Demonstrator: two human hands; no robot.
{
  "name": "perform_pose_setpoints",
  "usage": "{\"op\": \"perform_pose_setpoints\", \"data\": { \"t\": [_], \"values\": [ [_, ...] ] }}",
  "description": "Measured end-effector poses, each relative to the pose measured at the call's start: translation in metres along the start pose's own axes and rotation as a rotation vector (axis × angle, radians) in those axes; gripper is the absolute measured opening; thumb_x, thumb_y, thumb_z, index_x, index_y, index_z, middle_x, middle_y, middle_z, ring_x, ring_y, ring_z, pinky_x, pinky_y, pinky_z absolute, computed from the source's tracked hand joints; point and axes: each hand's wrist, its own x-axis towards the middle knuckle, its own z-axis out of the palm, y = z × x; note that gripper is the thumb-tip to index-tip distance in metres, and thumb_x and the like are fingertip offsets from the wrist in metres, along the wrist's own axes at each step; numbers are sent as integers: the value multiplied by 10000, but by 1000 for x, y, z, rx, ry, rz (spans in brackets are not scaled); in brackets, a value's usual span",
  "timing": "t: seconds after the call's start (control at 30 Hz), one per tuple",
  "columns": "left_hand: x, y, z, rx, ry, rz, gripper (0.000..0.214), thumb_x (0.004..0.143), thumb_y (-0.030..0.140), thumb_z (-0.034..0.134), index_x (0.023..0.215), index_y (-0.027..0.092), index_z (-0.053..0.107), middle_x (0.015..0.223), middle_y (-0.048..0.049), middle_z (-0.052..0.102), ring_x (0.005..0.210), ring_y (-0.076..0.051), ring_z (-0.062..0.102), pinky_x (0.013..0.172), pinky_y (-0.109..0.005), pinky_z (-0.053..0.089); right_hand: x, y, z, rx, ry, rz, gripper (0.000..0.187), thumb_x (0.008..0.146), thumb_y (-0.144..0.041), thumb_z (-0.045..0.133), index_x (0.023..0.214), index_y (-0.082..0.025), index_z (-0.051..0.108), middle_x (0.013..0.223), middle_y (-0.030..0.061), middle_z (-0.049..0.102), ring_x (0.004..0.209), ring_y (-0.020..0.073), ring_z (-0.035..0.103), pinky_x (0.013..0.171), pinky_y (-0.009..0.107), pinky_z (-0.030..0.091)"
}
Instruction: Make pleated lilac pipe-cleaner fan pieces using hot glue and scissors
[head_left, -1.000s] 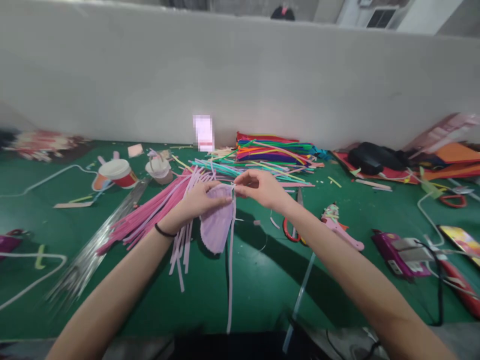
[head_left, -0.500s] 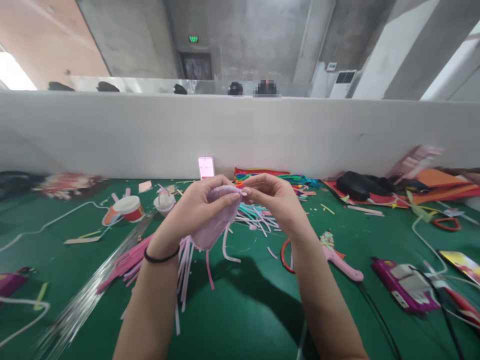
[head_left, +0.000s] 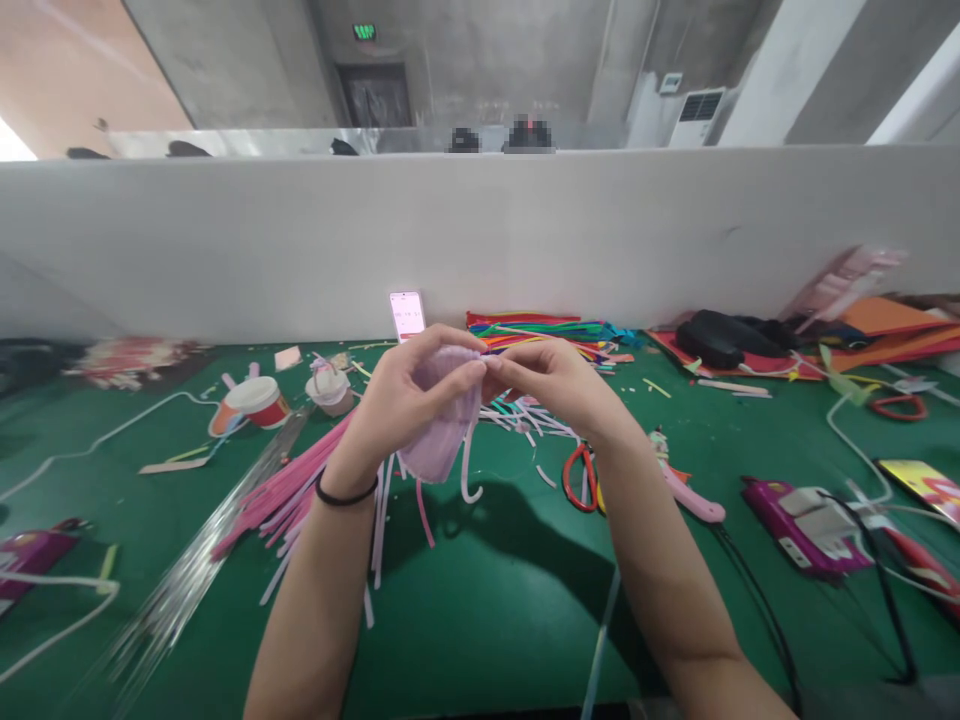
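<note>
My left hand (head_left: 420,390) pinches a pale lilac piece made of pipe cleaners (head_left: 439,435) by its upper edge, thumb in front and fingers behind. The piece hangs tilted above the table, its rows lying side by side. At the piece's top right corner, the thumb and fingertips of my right hand (head_left: 540,375) are closed and almost meet my left fingertips. What they pinch looks like the piece's corner or a stem end, mostly hidden. One loose lilac pipe cleaner (head_left: 469,465) with a curled tip dangles just below.
Pink pipe cleaners (head_left: 292,475) and clear rods (head_left: 195,560) lie left on the green table (head_left: 480,620). A paper cup (head_left: 259,402) and a phone (head_left: 407,315) stand farther back. Red-handled scissors (head_left: 577,478), a pink glue gun (head_left: 694,497) and a purple power strip (head_left: 806,530) lie right.
The view has tipped down slightly, so the background sits higher. Both hands stay together at the piece's edge; the lilac piece has turned a little more upright.
</note>
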Motion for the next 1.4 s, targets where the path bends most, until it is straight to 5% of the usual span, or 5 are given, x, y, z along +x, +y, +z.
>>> {"op": "perform_pose_setpoints", "data": {
  "t": [0.5,0.87,1.03,1.4],
  "values": [
    [3,-13,2,112,53,9,89,880,269,572,862,202,627,803,12,656,737,-136,590,724,-278,472,2,-1,4,-14,-2,6,466,896,-585,557,802,-156,713,787,56,726,738,145,670,676,278,510],
    [3,-11,0,125,-32,45,106,920,279,542,938,194,602,910,2,661,827,-139,596,760,-267,452,-1,-1,2,-51,8,-62,449,869,-585,592,813,-162,731,845,58,740,792,164,687,749,305,544],
    [2,-12,-3,115,-85,17,154,932,313,528,868,195,602,770,21,616,688,-121,548,639,-257,412,-1,0,1,-82,19,-90,412,873,-563,603,898,-168,718,887,52,737,819,162,682,766,307,548],
    [3,-14,5,136,-136,24,141,928,323,530,890,201,590,756,24,598,662,-120,527,612,-258,399,-7,-7,5,-532,190,-383,325,949,-462,545,924,-177,699,911,56,730,845,184,656,771,303,478]
  ]
}}
